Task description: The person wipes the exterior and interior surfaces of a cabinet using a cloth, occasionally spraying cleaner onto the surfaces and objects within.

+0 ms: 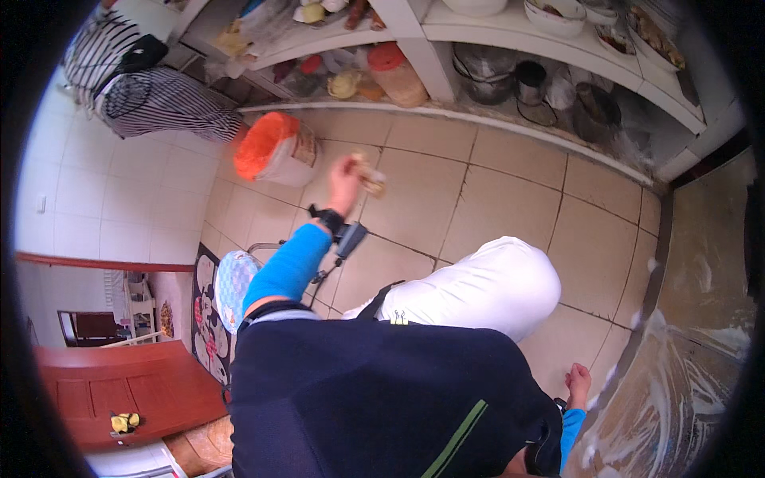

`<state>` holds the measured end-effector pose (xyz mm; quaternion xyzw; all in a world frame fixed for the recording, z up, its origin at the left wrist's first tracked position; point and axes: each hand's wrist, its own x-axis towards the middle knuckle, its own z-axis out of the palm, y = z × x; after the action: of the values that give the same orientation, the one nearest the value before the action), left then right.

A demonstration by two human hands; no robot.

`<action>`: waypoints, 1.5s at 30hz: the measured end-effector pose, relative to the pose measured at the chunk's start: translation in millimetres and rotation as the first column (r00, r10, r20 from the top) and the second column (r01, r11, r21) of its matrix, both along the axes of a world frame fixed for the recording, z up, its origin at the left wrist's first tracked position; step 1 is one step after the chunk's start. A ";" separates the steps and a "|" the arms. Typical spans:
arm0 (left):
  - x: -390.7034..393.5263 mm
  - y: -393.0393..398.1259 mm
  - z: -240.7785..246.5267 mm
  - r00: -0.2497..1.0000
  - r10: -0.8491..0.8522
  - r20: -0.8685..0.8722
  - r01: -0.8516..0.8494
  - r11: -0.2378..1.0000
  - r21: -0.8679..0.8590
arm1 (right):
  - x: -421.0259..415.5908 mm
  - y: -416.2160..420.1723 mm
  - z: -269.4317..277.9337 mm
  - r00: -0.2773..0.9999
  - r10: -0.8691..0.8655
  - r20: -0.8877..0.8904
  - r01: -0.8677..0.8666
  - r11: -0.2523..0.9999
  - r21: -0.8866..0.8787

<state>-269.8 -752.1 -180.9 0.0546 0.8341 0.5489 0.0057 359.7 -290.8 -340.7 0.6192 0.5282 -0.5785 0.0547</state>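
My left hand (345, 182), with a black band at the wrist and a blue sleeve, is held out over the tiled floor. It grips a small pale brown and whitish object (372, 178), too blurred to name. Just left of that hand stands a white bucket (290, 158) with an orange-red liner (260, 149) over its rim. My right hand (578, 379) hangs low on the right, beside a wet panel with white foam streaks (675, 382). Its fingers look curled, and nothing shows in them.
Ahead, white shelves (538, 45) hold bowls, pots and a red-lidded jar (397, 74). Another person (161, 98) in striped clothes is at the upper left, near the bucket. A stool with a checked cover (234, 287) stands left of me, by a patterned mat (209, 310) and a reddish wooden door (137, 391).
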 end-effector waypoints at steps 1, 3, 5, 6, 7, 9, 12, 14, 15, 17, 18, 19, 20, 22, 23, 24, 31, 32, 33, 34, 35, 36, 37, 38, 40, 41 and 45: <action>-17.7 -43.2 13.4 0.960 0.097 -0.261 -0.118 0.991 -0.067 | -10.5 2.1 -0.7 0.997 0.060 -0.047 -0.058 0.998 0.039; -44.2 -73.8 76.5 0.710 0.204 -0.675 -0.452 0.866 -0.214 | -27.7 -1.1 3.2 0.984 0.125 -0.126 -0.106 0.983 0.147; -74.0 -108.1 119.9 0.560 0.288 -0.777 -0.738 0.599 -0.311 | -39.4 2.4 15.3 0.961 0.216 -0.175 -0.171 0.955 0.241; -90.5 -136.8 126.7 0.569 0.226 -0.791 -0.687 0.660 -0.305 | -50.2 4.1 30.9 0.957 0.235 -0.171 -0.179 0.939 0.293; -108.4 -141.1 120.7 0.574 0.155 -0.804 -0.612 0.733 -0.296 | -53.8 5.3 43.4 0.959 0.231 -0.162 -0.162 0.921 0.353; -146.6 -198.1 108.2 0.390 0.247 -0.887 -0.782 0.598 -0.177 | -50.6 12.6 17.4 0.940 0.198 -0.277 -0.081 0.920 0.385; -206.5 -149.9 69.8 0.632 0.294 -0.717 -0.633 0.729 -0.259 | -54.3 9.5 36.0 0.973 0.199 -0.117 -0.088 0.788 0.609; -233.8 -36.7 55.4 0.865 -0.002 -0.501 -0.259 0.854 -0.452 | -59.6 4.2 69.0 0.992 0.110 -0.068 -0.040 0.762 0.646; -220.8 40.8 57.8 0.905 -0.111 -0.410 -0.082 0.901 -0.425 | -50.9 7.6 67.7 0.995 0.077 -0.057 -0.018 0.734 0.679; -160.7 168.4 129.6 0.906 -0.157 -0.393 0.054 0.964 -0.261 | -46.8 10.3 65.6 0.997 0.060 -0.044 -0.013 0.723 0.691; -157.9 199.3 156.9 0.842 -0.224 -0.491 0.105 0.960 -0.259 | -52.6 12.6 60.1 0.996 0.076 -0.042 -0.027 0.733 0.680; -149.8 225.8 185.0 0.752 -0.287 -0.593 0.151 0.951 -0.268 | -54.3 13.3 47.5 0.994 0.090 -0.055 -0.030 0.745 0.667; -133.4 260.7 216.4 0.674 -0.317 -0.667 0.157 0.944 -0.289 | -52.5 11.3 51.0 0.995 0.092 -0.031 -0.048 0.746 0.665; -101.7 309.3 282.2 0.404 -0.318 -0.858 0.168 0.947 -0.272 | -53.1 6.9 58.4 0.995 0.100 0.007 -0.080 0.747 0.660; -91.8 327.0 305.9 0.209 -0.266 -0.941 0.188 0.955 -0.229 | -49.4 7.2 54.5 0.994 0.109 0.028 -0.100 0.739 0.666; -78.3 338.0 329.1 0.183 -0.291 -0.939 0.176 0.950 -0.260 | -44.8 6.5 47.1 0.992 0.116 0.052 -0.121 0.729 0.674; -94.8 312.7 345.4 0.263 -0.266 -0.927 0.066 0.964 -0.258 | -63.2 -3.4 52.5 0.992 0.129 0.015 -0.111 0.792 0.601; -101.8 303.3 336.2 0.317 -0.273 -0.908 0.041 0.961 -0.274 | -64.6 0.1 46.1 0.987 0.155 0.033 -0.143 0.783 0.605; -101.6 306.5 327.1 0.364 -0.293 -0.884 0.047 0.954 -0.297 | -60.1 3.8 36.3 0.987 0.150 0.054 -0.152 0.782 0.604; -97.9 310.1 319.9 0.386 -0.347 -0.855 0.048 0.933 -0.357 | -57.1 4.0 26.1 0.989 0.129 0.075 -0.148 0.783 0.604; -92.0 326.6 301.4 0.353 -0.413 -0.840 0.103 0.909 -0.404 | -58.9 -1.7 34.1 0.989 0.132 0.072 -0.149 0.800 0.581; -79.9 344.5 287.3 0.423 -0.483 -0.766 0.232 0.876 -0.424 | -63.4 -2.4 49.0 0.995 0.080 0.053 -0.096 0.822 0.561; -71.1 353.1 265.4 0.423 -0.515 -0.745 0.395 0.845 -0.360 | -69.5 -5.8 51.9 0.984 0.165 0.065 -0.168 0.747 0.644; -51.4 362.5 253.0 0.514 -0.583 -0.629 0.497 0.800 -0.335 | -77.0 -9.4 61.2 0.978 0.202 0.048 -0.177 0.691 0.701; -9.6 383.0 252.0 0.466 -0.717 -0.519 0.787 0.603 -0.126 | -111.7 -5.8 81.0 0.953 0.300 0.036 -0.222 0.615 0.757; 22.1 402.7 248.3 0.412 -0.758 -0.505 0.816 0.554 -0.165 | -117.3 4.6 64.6 0.949 0.315 0.021 -0.214 0.593 0.777; 137.6 459.3 193.8 -0.100 -0.901 -0.423 0.925 0.072 -0.374 | -125.0 15.3 162.4 0.977 0.211 -0.036 -0.084 0.532 0.843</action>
<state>-132.1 -292.8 12.9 0.7661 0.5125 0.3650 0.1308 234.7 -275.4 -178.3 0.4830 0.7926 -0.2897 -0.2335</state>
